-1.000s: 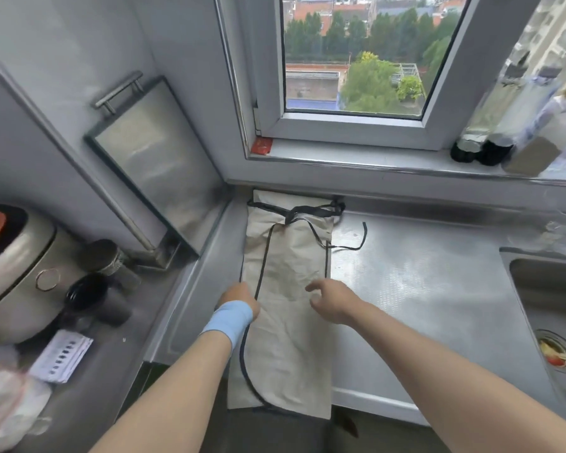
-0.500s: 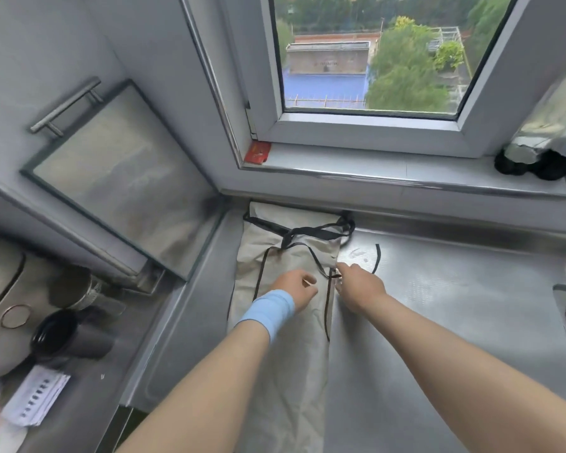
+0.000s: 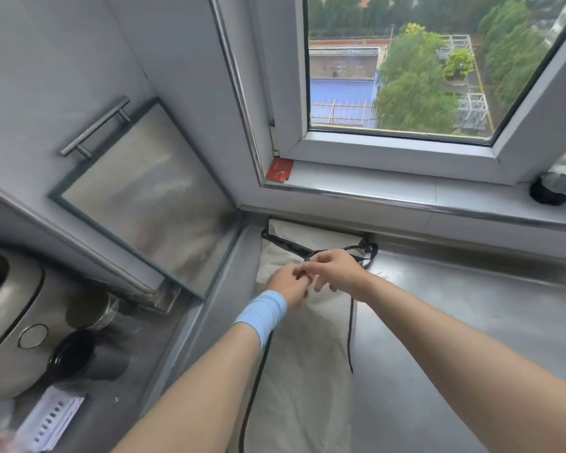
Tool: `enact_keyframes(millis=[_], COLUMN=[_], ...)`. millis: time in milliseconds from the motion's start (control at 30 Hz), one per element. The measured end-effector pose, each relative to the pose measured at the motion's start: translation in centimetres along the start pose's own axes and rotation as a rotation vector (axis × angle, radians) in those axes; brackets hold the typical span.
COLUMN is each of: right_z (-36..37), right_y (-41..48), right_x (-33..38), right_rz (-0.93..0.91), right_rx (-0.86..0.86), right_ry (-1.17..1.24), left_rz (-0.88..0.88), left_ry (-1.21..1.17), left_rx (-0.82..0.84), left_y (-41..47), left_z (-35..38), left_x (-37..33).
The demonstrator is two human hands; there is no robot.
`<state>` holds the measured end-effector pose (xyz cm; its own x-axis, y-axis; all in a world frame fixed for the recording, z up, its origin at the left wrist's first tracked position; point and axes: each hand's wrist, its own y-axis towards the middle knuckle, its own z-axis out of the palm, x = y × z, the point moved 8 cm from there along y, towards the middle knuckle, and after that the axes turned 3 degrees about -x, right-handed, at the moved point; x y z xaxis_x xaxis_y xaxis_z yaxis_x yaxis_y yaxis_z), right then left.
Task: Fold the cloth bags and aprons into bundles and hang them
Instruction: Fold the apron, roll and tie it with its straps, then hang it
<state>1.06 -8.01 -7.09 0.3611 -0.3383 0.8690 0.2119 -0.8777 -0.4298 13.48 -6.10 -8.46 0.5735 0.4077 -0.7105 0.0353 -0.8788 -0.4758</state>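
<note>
Two hands meet in the head view over the far end of the folded apron point(image 3: 307, 371) on the steel counter point(image 3: 471, 322), your right hand point(image 3: 337, 273) pinching its black strap point(image 3: 285, 242), your left hand point(image 3: 286, 286) curled alongside, grip hidden; it looks like light, limp cloth, best held by the strap beyond your fingertips.

A steel countertop point(image 3: 471, 338) fills the lower right of the frame. A beige apron point(image 3: 307, 371) with black trim lies on it lengthwise, from the back wall to the bottom centre. At lower left, a lower surface point(image 3: 138, 371) carries a metal cooker point(image 3: 10, 322), a black cup point(image 3: 76, 354) and a paper card point(image 3: 51, 420).
</note>
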Motion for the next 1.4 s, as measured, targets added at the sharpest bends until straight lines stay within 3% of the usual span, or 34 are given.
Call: enact_keyframes(millis=[67, 167, 333, 500, 567, 667, 833, 933, 1000, 1067, 1167, 1300, 1400], right_z=[0.4, 0.5, 3.7, 4.3, 3.7, 1.3, -2.6, -4.5, -4.6, -3.5, 0.0, 5.0, 6.8], right_y=[0.6, 1.3, 3.4, 4.5, 3.9, 2.6, 0.0, -1.0, -1.1, -0.7, 1.0, 3.5, 4.0], right_x=[0.3, 0.8, 1.0, 0.6, 1.0, 1.1, 1.2, 0.9, 1.3, 2.1, 2.7, 1.3, -0.6], right_rz=[0.011, -0.025, -0.083, -0.15, -0.157, -0.132, -0.154, -0.145, -0.163, -0.192, -0.192, -0.158, -0.102], right_rx=[-0.091, -0.289, -0.285, -0.295, -0.353, -0.489, -0.604, -0.632, -0.594, -0.515, -0.343, -0.139, -0.082], right_ry=[-0.087, -0.489, -1.005, -1.289, -1.219, -0.921, -0.627, -0.515, -0.52, -0.576, -0.659, -0.791, -0.817], left_rz=[0.011, 0.04, 0.116, 0.181, 0.174, 0.025, -0.142, -0.195, -0.116, -0.016, -0.026, -0.027, 0.008], left_ry=[0.05, -0.013, -0.033, -0.075, -0.169, -0.449, -0.451, -0.199, 0.245, 0.594, 0.612, 0.268, 0.2], left_rx=[-0.11, -0.166, -0.25, -0.05, 0.083, 0.248, 0.196, 0.373, 0.587, 0.694, 0.581, 0.115, -0.019], left_y=[0.9, 2.4, 3.7, 4.2, 4.2, 4.2, 4.8, 3.2, 1.3, -0.2, 0.6, 3.2, 3.8], left_z=[-3.5, -7.8, -13.4, -12.9, -11.8, -9.0, -4.7, -0.5, 1.6, 2.1, 0.3, -6.0, -8.3], left_x=[1.3, 2.7, 4.7, 4.8, 3.9, 2.6, 2.8, 4.2, 5.0, 5.3, 5.7, 4.7, 4.2])
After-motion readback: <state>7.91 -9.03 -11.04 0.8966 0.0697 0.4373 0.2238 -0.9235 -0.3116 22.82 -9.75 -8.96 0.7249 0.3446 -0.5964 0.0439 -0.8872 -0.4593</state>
